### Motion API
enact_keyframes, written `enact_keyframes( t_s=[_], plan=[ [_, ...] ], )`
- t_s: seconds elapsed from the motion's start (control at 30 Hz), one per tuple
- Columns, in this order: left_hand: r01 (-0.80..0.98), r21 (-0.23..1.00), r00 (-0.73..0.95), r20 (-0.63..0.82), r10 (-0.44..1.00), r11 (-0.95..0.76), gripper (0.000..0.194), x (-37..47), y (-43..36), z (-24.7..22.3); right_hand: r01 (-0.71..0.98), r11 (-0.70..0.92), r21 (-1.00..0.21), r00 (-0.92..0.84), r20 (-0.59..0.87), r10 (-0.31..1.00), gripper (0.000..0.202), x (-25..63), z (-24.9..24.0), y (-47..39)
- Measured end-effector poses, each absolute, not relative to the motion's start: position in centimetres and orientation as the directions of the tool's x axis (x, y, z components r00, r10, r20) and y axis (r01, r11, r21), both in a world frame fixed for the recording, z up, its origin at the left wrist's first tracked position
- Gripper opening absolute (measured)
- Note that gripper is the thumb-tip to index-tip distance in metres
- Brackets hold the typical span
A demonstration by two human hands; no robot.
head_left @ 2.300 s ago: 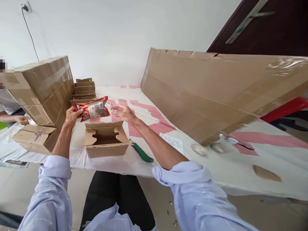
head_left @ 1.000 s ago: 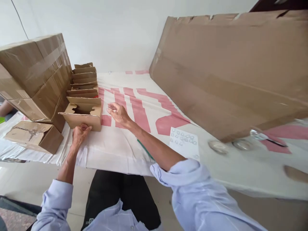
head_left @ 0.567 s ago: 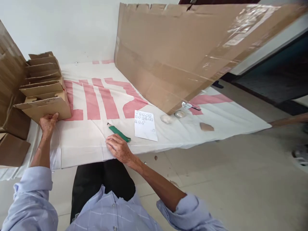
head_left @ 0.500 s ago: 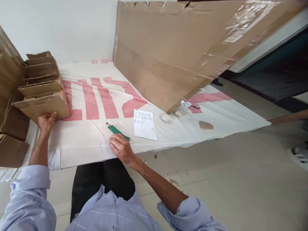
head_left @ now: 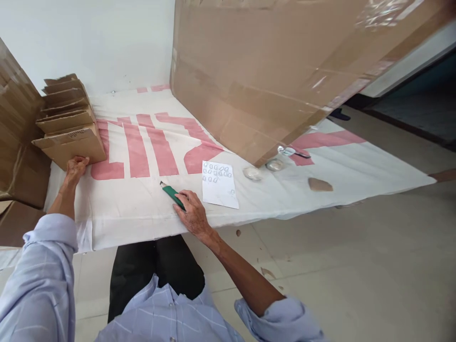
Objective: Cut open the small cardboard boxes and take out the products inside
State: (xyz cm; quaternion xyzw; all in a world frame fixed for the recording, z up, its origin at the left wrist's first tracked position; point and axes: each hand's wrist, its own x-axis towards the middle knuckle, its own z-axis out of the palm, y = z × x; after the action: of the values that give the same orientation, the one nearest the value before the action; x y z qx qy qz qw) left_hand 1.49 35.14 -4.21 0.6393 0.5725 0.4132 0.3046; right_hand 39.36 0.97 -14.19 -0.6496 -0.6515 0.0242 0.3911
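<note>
At the left end of the cloth-covered table, my left hand (head_left: 76,170) is closed at the lower front edge of the nearest cardboard box (head_left: 73,146). Behind that box stand several similar open boxes (head_left: 66,97) in a row, flaps upright. My right hand (head_left: 193,212) rests on the rear of a green utility knife (head_left: 171,192), its fingers curled over the handle. The knife lies on the cloth, its tip pointing away and left. Just right of the knife is a white sheet of paper (head_left: 219,190) with small drawn shapes.
A large taped carton (head_left: 256,80) takes up the back right. Near its lower corner are two clear tape rolls (head_left: 252,173) and scissors-like dark-handled item (head_left: 294,152). A cardboard scrap (head_left: 320,184) lies farther right. Tall cartons (head_left: 21,128) stand at far left.
My left hand and the near box have moved slightly away from me, toward the boxes behind. My right hand has shifted right onto the knife's handle. The view has shifted a little.
</note>
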Motion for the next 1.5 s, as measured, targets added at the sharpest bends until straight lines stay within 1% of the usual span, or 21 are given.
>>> enact_keyframes(
  t_s=[0.1, 0.17, 0.3, 0.4, 0.5, 0.6, 0.7, 0.83, 0.93, 1.13, 1.27, 1.4, 1.5],
  plan=[
    [0.521, 0.852, -0.069, 0.115, 0.991, -0.063, 0.023, 1.9, 35.0, -4.0, 0.822, 0.143, -0.551, 0.16, 0.465, 0.871, 0.036, 39.4, -14.4, 1.0],
    [0.535, 0.843, -0.068, 0.107, 0.992, -0.055, 0.024, 2.1, 34.1, -3.9, 0.823, 0.141, -0.55, 0.156, 0.459, 0.875, 0.035, 39.5, -14.7, 1.0],
    [0.559, 0.824, -0.024, 0.132, 0.991, -0.096, 0.034, 2.3, 30.5, -3.9, 0.83, 0.139, -0.541, 0.15, 0.456, 0.877, 0.034, 39.6, -15.0, 1.1],
    [0.562, 0.816, 0.02, 0.152, 0.988, -0.137, 0.032, 2.8, 27.0, -3.6, 0.837, 0.123, -0.533, 0.147, 0.435, 0.888, 0.036, 39.5, -14.7, 1.3],
    [0.549, 0.817, 0.045, 0.181, 0.982, -0.176, 0.03, 3.4, 23.0, -3.0, 0.855, 0.083, -0.511, 0.138, 0.38, 0.915, 0.04, 39.2, -13.7, 1.7],
    [0.531, 0.823, 0.067, 0.197, 0.978, -0.202, 0.032, 3.8, 19.1, -2.8, 0.877, 0.027, -0.48, 0.154, 0.333, 0.93, 0.043, 39.0, -12.8, 2.1],
    [0.523, 0.826, 0.086, 0.194, 0.977, -0.21, 0.037, 4.1, 15.1, -3.4, 0.889, -0.015, -0.459, 0.183, 0.324, 0.928, 0.043, 38.8, -12.2, 2.3],
    [0.513, 0.852, 0.03, 0.105, 0.994, -0.105, 0.048, 4.5, 10.5, -4.6, 0.892, -0.06, -0.448, 0.226, 0.326, 0.918, 0.037, 38.7, -11.7, 2.3],
    [0.486, 0.873, -0.03, 0.062, 0.998, -0.04, 0.049, 4.1, 8.2, -5.1, 0.888, -0.098, -0.449, 0.261, 0.316, 0.912, 0.034, 38.8, -11.6, 2.3],
    [0.497, 0.868, -0.053, 0.058, 0.997, -0.023, 0.044, 2.0, 6.0, -6.2, 0.889, -0.134, -0.439, 0.3, 0.334, 0.893, 0.03, 39.7, -11.4, 2.8],
    [0.505, 0.858, -0.058, 0.145, 0.988, -0.096, 0.041, 1.5, 4.3, -7.2, 0.902, -0.085, -0.423, 0.25, 0.354, 0.901, 0.031, 40.6, -11.9, 2.4],
    [0.525, 0.84, -0.076, 0.206, 0.976, -0.137, 0.027, 1.2, 2.0, -8.3, 0.91, -0.043, -0.412, 0.239, 0.437, 0.867, 0.028, 41.5, -14.7, 1.5],
    [0.56, 0.817, -0.127, 0.246, 0.961, -0.135, 0.025, 0.1, 1.1, -9.0, 0.919, 0.007, -0.394, 0.207, 0.5, 0.841, 0.029, 42.3, -17.3, 1.7]
  ],
)
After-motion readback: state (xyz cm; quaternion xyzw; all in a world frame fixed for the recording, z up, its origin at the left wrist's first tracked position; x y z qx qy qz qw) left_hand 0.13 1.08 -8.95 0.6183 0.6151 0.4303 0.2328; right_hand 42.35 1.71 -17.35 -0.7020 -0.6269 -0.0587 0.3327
